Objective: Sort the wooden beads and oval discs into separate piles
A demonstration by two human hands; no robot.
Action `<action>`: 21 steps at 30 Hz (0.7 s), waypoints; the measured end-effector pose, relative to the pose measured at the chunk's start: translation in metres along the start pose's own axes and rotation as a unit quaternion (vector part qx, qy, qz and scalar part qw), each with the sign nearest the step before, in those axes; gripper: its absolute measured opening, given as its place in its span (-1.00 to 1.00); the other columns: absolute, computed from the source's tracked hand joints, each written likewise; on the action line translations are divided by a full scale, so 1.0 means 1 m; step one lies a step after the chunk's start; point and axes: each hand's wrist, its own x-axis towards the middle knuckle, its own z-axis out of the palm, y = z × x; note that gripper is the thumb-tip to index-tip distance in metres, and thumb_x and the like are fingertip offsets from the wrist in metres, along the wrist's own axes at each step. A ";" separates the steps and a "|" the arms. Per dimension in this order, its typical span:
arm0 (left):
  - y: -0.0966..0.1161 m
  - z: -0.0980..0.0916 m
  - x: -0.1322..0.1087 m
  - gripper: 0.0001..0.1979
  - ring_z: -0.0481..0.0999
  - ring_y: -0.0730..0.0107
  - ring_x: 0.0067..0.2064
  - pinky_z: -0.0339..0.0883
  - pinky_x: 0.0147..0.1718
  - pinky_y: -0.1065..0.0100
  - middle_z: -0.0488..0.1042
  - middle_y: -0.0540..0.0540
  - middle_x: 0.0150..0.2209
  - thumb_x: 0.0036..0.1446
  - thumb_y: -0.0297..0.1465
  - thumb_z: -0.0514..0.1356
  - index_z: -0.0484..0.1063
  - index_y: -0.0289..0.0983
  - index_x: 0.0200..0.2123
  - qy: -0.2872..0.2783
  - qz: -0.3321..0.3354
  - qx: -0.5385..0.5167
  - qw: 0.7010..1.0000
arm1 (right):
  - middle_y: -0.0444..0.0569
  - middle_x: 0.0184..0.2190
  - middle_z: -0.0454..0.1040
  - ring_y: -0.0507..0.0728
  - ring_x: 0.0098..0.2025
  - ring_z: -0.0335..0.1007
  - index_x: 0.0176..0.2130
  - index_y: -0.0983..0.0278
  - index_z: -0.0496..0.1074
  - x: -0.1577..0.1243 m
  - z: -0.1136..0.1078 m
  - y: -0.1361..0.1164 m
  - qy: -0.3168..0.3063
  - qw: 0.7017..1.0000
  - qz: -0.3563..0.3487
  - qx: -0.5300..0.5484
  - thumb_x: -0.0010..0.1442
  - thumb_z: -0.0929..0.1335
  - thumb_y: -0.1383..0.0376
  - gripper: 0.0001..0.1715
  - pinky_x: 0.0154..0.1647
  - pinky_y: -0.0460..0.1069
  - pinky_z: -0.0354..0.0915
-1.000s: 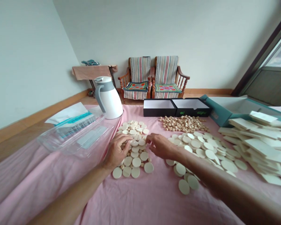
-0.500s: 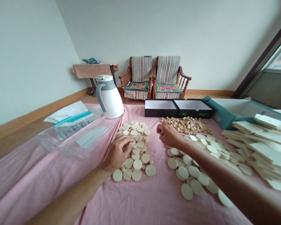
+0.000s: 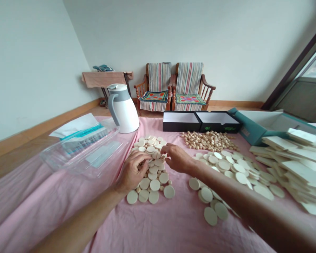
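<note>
A layered pile of round pale wooden discs (image 3: 155, 185) with small wooden pieces between them stands on the pink cloth in front of me. My left hand (image 3: 133, 170) rests at the pile's left side, fingers curved over it and thumb apart; small round pieces show in the gap. At the right side of the pile is my right hand (image 3: 177, 158), its fingers bent together near the discs' edge. Whatever is between those fingertips is too small to make out. Loose discs (image 3: 221, 211) lie around and under my right forearm.
Small wooden beads (image 3: 210, 140) are heaped behind the loose discs. Two black boxes (image 3: 181, 126) and a teal box (image 3: 255, 130) stand at the back. Flat rectangular boards (image 3: 300, 165) are stacked at right. On the left are a white jug (image 3: 126, 114) and clear plastic packaging (image 3: 81, 161).
My right hand has moved left, from near the bead heap to the right side of the disc pile. My left hand has stayed in place.
</note>
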 end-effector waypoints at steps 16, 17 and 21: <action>0.004 -0.003 0.002 -0.83 0.45 0.29 -0.17 0.34 -0.13 0.23 0.52 -0.11 -0.29 0.13 -0.53 0.09 0.47 -0.26 -0.31 -0.005 -0.003 0.005 1.000 | 0.07 -0.28 0.34 0.06 -0.39 0.28 -0.25 0.34 0.38 -0.002 -0.032 0.066 0.104 0.966 0.179 -0.153 0.07 0.21 0.49 -0.75 -0.42 -0.08 0.05; 0.004 -0.003 0.001 -0.83 0.45 0.29 -0.16 0.34 -0.12 0.23 0.52 -0.11 -0.29 0.13 -0.53 0.09 0.47 -0.26 -0.31 -0.007 -0.004 0.004 1.000 | 0.07 -0.27 0.34 0.06 -0.40 0.28 -0.23 0.33 0.39 -0.003 -0.035 0.068 0.120 0.964 0.184 -0.151 0.09 0.20 0.48 -0.73 -0.42 -0.08 0.06; 0.003 -0.002 0.001 -0.84 0.45 0.29 -0.17 0.35 -0.14 0.23 0.51 -0.11 -0.29 0.12 -0.53 0.10 0.48 -0.26 -0.30 -0.005 -0.004 0.003 1.000 | 0.03 -0.30 0.39 0.07 -0.32 0.31 -0.26 0.32 0.42 -0.005 -0.032 0.050 0.114 0.982 0.117 -0.097 0.05 0.23 0.49 -0.73 -0.33 -0.09 0.11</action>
